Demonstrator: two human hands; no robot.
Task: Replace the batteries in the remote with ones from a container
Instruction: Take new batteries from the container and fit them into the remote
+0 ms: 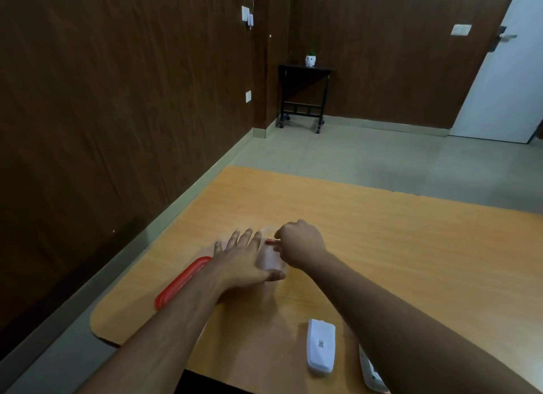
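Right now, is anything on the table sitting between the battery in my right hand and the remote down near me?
Nothing visible blocks it. The right hand pinches a red battery over the clear container; bare table lies between it and the white remote. Only the right forearm crosses nearby.

In my right hand (pixel 299 244), just below the frame's centre, I pinch a small red battery (pixel 271 241), lying level and pointing left. Under it stands a clear container (pixel 271 261), blurred, my left hand (pixel 244 264) spread flat against it. Its red lid (pixel 179 282) lies left. The white remote (pixel 321 346) lies face down at lower centre; its cover (pixel 370 373) lies just right, partly hidden.
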